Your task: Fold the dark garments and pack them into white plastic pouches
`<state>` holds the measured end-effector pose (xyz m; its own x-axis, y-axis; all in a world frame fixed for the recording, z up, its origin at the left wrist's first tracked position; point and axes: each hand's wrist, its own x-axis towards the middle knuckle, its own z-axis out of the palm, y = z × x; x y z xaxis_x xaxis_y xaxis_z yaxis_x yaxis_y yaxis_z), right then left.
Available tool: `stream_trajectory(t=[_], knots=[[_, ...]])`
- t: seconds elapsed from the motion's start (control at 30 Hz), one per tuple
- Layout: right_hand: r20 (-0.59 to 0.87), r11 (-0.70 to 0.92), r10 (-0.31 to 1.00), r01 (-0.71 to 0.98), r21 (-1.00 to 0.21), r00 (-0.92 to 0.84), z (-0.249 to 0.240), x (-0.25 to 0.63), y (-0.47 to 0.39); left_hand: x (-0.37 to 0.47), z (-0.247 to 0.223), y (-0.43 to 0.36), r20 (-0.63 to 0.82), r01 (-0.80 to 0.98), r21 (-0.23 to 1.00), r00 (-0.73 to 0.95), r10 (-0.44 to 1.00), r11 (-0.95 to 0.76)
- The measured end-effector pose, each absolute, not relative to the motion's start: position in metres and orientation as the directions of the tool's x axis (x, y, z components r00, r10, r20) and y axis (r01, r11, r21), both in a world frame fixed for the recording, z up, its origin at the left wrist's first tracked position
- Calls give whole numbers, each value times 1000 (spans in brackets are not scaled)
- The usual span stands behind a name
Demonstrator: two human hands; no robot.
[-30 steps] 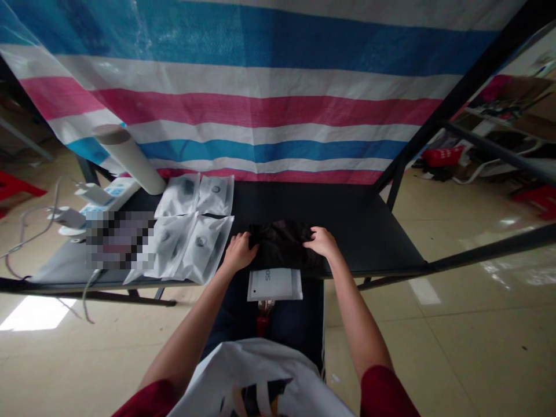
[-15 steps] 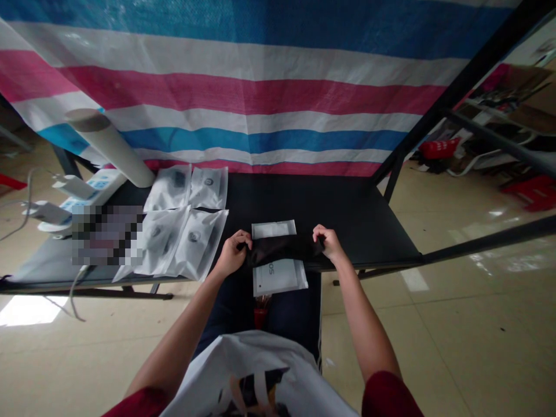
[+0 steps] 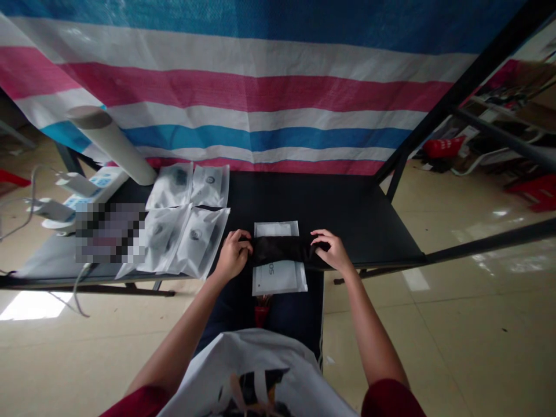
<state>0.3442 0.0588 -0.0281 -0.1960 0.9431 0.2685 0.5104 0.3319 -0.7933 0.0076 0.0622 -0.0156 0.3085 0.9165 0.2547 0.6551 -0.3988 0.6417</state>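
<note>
A folded black cloth (image 3: 282,249) stretches sideways across the middle of a white packet (image 3: 280,277) at the table's front edge. The packet's near end hangs over the edge and shows dark print. At the cloth's left end, my left hand (image 3: 236,253) is closed, its fingers bent around the fabric. My right hand (image 3: 330,249) is at the right end, thumb and fingers closed on the cloth there. Between the two hands the cloth lies fairly flat.
Several translucent zip bags (image 3: 197,240) lie on the black table (image 3: 347,208) left of my hands. Beyond them are a pale cylinder (image 3: 115,147), a power strip (image 3: 104,180) with plugs, and a blurred-out item. A striped sheet (image 3: 260,92) hangs behind; a black frame (image 3: 460,98) stands right.
The black cloth looks flatter and straighter between my hands. My right hand's fingers have loosened and stretched out somewhat at its end. The view has shifted slightly.
</note>
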Motion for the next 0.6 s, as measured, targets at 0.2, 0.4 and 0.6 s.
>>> stream_trajectory(t=[0.2,0.4,0.6], knots=[[293,320,944,622,-715,-150,-30,349,45,13,-13,52,265,762,536,258,929,-364],[378,273,925,749,-603,-33,-45,348,57,20,-22,59,266,870,431,129,955,-238],[387,205,922,850,-485,-1,-46,341,88,32,-17,84,206,923,341,109,973,-175]])
